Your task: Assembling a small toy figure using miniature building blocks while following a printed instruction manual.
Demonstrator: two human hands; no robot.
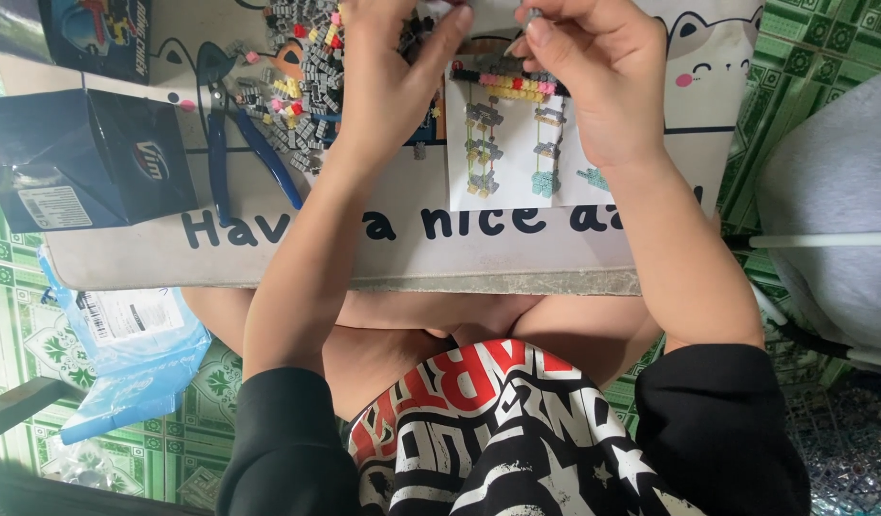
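Observation:
My left hand (393, 72) hovers over a pile of small grey, yellow, pink and red bricks (302, 81) on a low white table (412, 253); its fingertips are cut off by the top edge, so I cannot see what they hold. My right hand (593, 67) pinches a tiny dark piece (531, 14) between thumb and finger above a white instruction sheet (517, 153). A short row of yellow, pink and black bricks (517, 86) lies on the sheet just under that hand.
Blue-handled pliers (232, 134) lie left of the brick pile. A dark blue open box (87, 158) stands at the table's left end. A blue plastic bag (135, 358) lies on the green patterned floor. A grey cushioned seat (837, 201) stands right.

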